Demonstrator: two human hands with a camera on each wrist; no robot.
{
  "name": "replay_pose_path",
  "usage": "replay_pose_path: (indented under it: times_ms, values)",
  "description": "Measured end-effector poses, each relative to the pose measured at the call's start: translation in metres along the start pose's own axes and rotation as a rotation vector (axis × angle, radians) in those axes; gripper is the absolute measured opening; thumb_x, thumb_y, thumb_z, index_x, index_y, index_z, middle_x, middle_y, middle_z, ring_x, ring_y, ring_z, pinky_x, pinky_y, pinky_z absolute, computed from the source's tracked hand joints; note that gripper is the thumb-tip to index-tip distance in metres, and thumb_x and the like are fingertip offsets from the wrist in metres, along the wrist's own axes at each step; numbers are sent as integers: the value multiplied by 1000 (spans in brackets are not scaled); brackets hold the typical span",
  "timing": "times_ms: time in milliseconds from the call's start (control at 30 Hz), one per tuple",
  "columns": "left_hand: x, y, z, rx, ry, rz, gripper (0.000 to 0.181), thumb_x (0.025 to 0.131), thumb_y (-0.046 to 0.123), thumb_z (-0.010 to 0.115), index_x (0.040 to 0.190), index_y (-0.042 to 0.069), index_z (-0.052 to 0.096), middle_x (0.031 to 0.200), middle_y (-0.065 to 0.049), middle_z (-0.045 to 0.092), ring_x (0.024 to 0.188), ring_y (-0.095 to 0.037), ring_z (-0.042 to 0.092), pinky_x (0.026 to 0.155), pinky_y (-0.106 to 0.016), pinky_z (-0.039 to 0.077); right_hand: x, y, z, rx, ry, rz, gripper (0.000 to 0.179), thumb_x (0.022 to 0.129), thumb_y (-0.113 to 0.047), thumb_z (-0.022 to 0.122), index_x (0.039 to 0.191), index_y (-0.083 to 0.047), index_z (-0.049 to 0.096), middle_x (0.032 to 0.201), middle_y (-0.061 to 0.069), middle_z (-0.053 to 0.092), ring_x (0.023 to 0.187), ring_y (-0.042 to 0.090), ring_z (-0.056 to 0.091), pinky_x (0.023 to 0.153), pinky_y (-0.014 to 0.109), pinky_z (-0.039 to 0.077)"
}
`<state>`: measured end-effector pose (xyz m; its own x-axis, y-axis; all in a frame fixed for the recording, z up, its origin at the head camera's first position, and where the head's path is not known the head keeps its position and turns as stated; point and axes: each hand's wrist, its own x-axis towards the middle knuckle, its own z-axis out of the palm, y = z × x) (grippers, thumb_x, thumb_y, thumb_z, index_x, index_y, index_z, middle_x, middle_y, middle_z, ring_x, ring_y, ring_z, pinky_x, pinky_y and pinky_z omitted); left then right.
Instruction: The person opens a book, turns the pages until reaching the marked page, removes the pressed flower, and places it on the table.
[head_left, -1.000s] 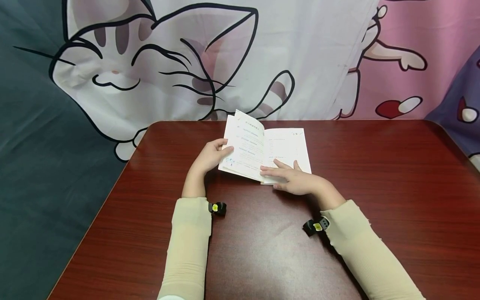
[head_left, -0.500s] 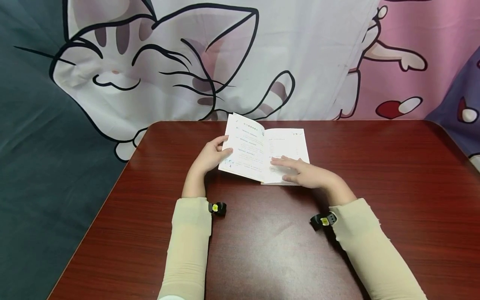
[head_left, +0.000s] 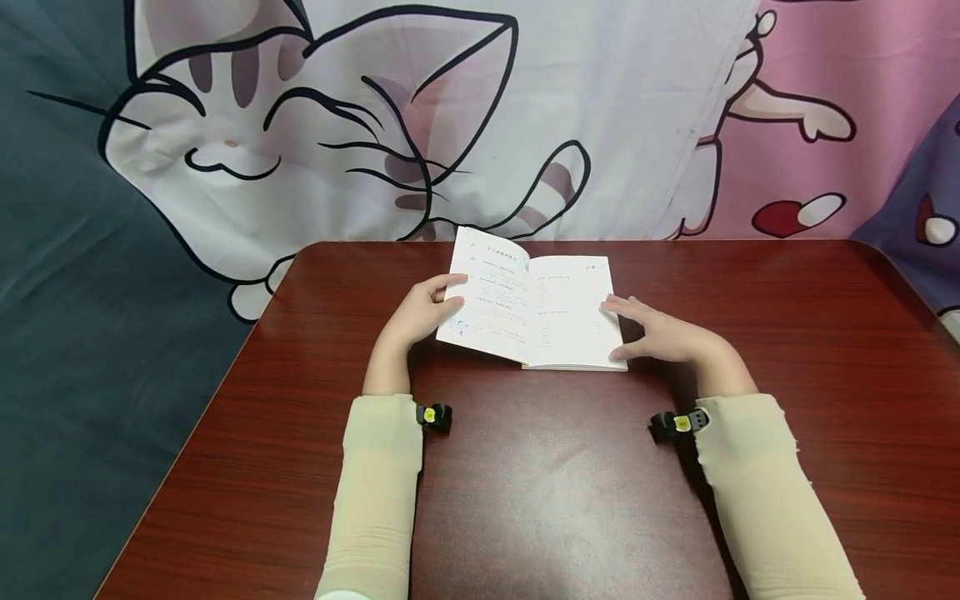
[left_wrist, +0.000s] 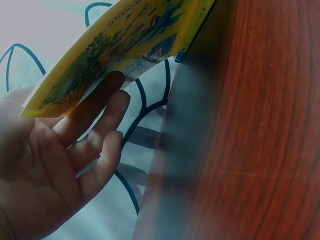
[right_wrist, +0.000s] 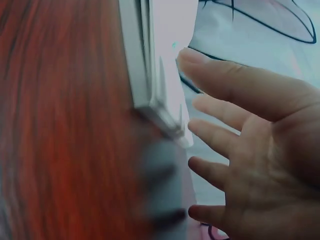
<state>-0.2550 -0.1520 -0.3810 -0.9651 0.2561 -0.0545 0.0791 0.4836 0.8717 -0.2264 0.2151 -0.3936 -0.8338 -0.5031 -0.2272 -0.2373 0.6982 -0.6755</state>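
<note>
An open book [head_left: 570, 312] with printed white pages lies toward the far edge of the table, its left side lifted at a tilt. My left hand [head_left: 417, 315] holds that left side by its outer edge, thumb on the page and fingers behind. In the left wrist view, the yellow illustrated cover [left_wrist: 100, 65] faces the fingers. At the book's right edge is my right hand [head_left: 663, 333], its fingers spread and its thumb near the lower right corner. In the right wrist view, the page block [right_wrist: 150, 65] stands beside the thumb and extended fingers.
The reddish-brown wooden table [head_left: 510, 500] has a glossy top that reflects light. Behind its far edge hangs a curtain [head_left: 630, 117] with cartoon figures. A small black wrist camera [head_left: 437, 417] sits at the left cuff, and another black camera [head_left: 667, 426] at the right.
My right hand has slid rightward across the right page to its outer edge. The left page, earlier with a raised leaf, now lies flatter against the left side. My left hand has stayed in place.
</note>
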Motion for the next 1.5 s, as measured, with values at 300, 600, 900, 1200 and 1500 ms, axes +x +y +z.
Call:
replay_pose_path:
  times_ms: [300,600,900,1200,1500]
  values:
    - [-1,2,0,0,-3,-17,36,92,15,55,129,17,55,63,-1,36,56,-14,32,54,-27,29,-1,8,0,-37,-9,18,97,70,-35,80,145,-2,27,152,16,12,137,40,-4,101,64,2]
    - [-1,2,1,-8,-2,-23,36,92,15,55,129,16,55,67,-3,41,61,-16,39,57,-28,32,0,10,1,-36,-3,21,96,69,-34,81,144,-2,30,152,15,14,137,39,-2,102,63,5]
    - [0,2,2,-23,-15,-29,37,93,15,55,130,15,54,73,-7,52,66,-16,50,60,-27,39,0,8,1,-42,13,17,87,73,-30,78,142,0,33,151,17,18,137,40,1,103,60,8]
    - [-1,1,1,-10,-13,-26,37,93,16,55,130,15,54,69,-5,46,63,-16,44,58,-27,35,3,10,2,-15,67,21,104,71,-25,81,146,3,14,150,25,9,137,40,7,106,55,10]
    - [-1,1,1,-17,-10,-25,36,93,16,56,129,15,55,68,-4,43,62,-15,41,57,-27,33,1,10,1,-46,54,47,105,72,-30,79,146,5,12,150,26,9,136,41,8,105,56,11]
